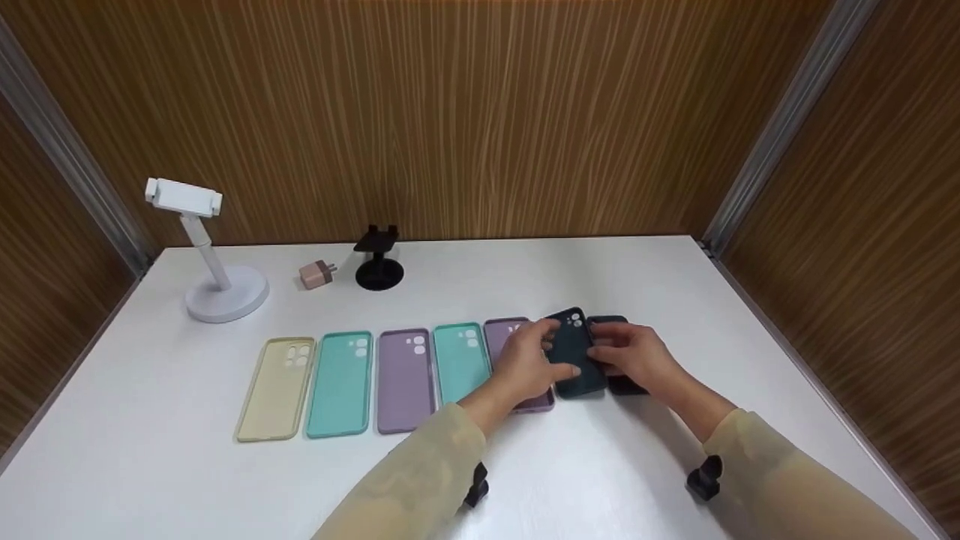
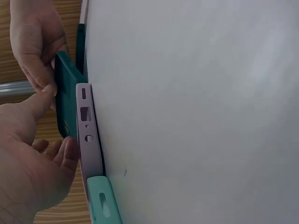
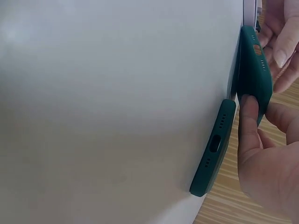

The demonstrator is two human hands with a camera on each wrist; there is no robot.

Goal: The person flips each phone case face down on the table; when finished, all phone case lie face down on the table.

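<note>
My right hand pinches the right edge of a dark green phone case, thumb on one side and fingers on the other. That case is tilted, its right side raised off the white table in the right wrist view. Over its left part is my left hand, thumb and fingers spread apart, fingertips right at the edge. Partly under the left hand lies a purple phone case. A second dark green phone case lies flat beside the held one, partly hidden by the right hand in the head view.
Leftward in the row lie a teal case, a purple case, another teal case and a cream case. Behind stand a white phone stand, a pink charger plug and a black phone stand. Wood-grain panels enclose the table.
</note>
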